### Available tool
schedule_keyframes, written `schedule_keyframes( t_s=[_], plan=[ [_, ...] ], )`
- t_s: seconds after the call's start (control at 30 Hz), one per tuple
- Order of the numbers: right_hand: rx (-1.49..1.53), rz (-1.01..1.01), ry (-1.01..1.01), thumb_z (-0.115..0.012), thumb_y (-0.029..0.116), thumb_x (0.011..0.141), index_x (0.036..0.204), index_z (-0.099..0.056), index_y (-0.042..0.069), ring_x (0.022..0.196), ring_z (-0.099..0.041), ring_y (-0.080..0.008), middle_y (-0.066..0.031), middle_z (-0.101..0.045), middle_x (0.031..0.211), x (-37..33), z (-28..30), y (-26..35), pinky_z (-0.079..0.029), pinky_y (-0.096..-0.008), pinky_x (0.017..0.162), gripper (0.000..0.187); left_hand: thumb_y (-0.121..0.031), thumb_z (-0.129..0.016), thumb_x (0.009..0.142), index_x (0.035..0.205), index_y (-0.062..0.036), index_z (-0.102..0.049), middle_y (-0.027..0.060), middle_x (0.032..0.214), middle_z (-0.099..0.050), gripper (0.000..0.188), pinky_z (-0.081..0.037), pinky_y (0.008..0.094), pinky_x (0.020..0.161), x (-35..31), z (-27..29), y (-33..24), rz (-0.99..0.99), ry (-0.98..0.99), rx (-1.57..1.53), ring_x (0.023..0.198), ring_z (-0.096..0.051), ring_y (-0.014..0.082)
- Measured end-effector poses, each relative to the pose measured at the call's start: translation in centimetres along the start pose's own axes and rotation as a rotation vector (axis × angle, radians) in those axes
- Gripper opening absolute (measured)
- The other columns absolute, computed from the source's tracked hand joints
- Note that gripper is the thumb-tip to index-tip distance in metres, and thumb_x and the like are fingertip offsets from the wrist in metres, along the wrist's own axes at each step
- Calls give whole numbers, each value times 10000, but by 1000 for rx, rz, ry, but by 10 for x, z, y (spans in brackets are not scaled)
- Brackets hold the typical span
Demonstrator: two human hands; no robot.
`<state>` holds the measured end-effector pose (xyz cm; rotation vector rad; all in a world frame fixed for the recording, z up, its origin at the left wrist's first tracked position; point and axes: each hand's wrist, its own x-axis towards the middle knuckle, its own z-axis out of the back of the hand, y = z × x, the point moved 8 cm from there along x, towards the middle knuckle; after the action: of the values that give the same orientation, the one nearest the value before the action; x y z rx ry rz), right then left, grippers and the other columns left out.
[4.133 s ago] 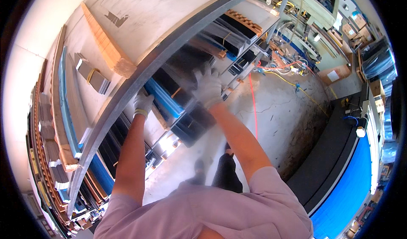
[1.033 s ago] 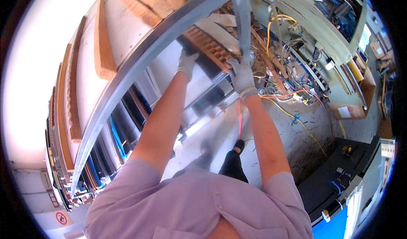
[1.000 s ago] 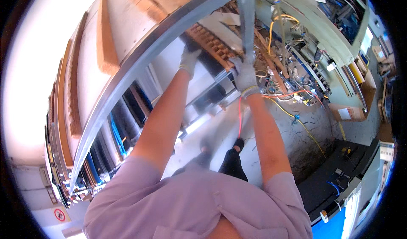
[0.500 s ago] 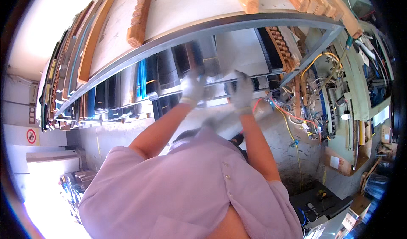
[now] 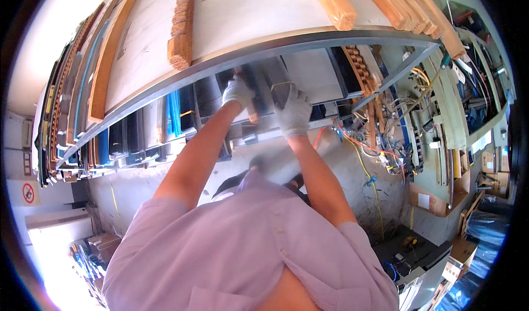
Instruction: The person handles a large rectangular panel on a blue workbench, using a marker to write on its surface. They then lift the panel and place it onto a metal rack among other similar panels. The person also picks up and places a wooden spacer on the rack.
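Observation:
Both of my hands wear whitish knit gloves and reach onto the lower shelf, below the front rail of the rack. My left hand (image 5: 238, 92) is closed around a narrow brown strip (image 5: 253, 111) lying among dark flat strips; motion blurs its fingertips. To its right, my right hand (image 5: 295, 112) has its fingers curled at the near end of a dark grey bundle of strips (image 5: 281, 92) with a yellow band round it. The far ends of these pieces are hidden under the upper shelf. A blue bundle (image 5: 174, 112) lies left of my left hand.
Wooden mouldings (image 5: 181, 46) lie on the upper shelf, their ends over the metal rail (image 5: 248, 47). Tangled cables (image 5: 386, 140) and a yellow hose (image 5: 370, 181) are at right. A cardboard box (image 5: 432, 199) stands beyond them, and a dark cabinet (image 5: 410, 253) is lower right.
My left hand has moved slightly up and left, onto the brown strip. My right hand has shifted left to the banded dark bundle. The whole view has tilted a little.

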<state>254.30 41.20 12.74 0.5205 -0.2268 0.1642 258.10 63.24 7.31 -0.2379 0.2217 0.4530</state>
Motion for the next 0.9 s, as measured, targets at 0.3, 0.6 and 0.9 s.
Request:
schedule_keyframes(
  t_s=[0.3, 0.6, 0.9],
  plan=[
    [-110, 26, 85, -699, 405, 761, 1336, -441, 42, 1040, -543, -335, -192, -570, 1127, -4, -5, -19, -431, -452, 889, 727, -258, -742, 727, 1445, 68, -104, 303, 1272, -517, 1014, -461, 365, 961, 31, 5, -48, -94, -9, -171, 1159, -553, 370],
    [-67, -82, -102, -749, 333, 686, 1317, -448, 63, 971, -565, -364, -192, -564, 1069, -4, 18, -76, -471, -470, 835, 749, -248, -688, 681, 1376, 61, -264, 296, 1144, -592, 871, -488, 429, 880, 34, -4, -138, -337, -35, -191, 1055, -586, 426],
    [-198, -27, -43, -738, 347, 717, 1301, -470, 35, 984, -564, -388, -228, -556, 1057, 33, 32, -116, -468, -464, 860, 714, -180, -679, 680, 1212, -9, -524, 254, 1150, -600, 579, -475, 406, 906, 44, -27, -189, -349, 34, -377, 1073, -587, 378]
  ],
)
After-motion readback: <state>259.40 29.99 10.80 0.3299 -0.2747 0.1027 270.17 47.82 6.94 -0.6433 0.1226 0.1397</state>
